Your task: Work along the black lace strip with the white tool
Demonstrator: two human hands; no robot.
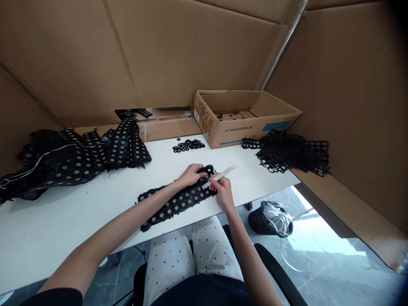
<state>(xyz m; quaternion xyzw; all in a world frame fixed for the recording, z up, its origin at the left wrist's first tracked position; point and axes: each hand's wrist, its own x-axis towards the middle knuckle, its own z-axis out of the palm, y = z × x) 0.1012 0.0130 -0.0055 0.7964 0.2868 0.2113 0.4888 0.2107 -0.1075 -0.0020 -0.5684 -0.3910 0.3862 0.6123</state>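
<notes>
A black sheet (178,203) patterned with rows of round, pale-centred rings lies slantwise on the white table in front of me. My left hand (190,175) rests at its upper right part, fingers bent and gripping the sheet near the edge. In my right hand (223,192) is a slim white pen-like stick (225,172), pinched between thumb and fingers. Its lower tip touches or hovers just over the sheet beside my left fingers; I cannot tell which. Loose black rings (188,145) lie in a small pile beyond my hands.
An open cardboard box (255,131) with a few rings inside stands at the back. Right of it are black lattice sheets (293,153) with open holes. A heap of ringed sheets (79,159) covers the left. Cardboard walls surround the table (79,229); a bin (270,219) stands below.
</notes>
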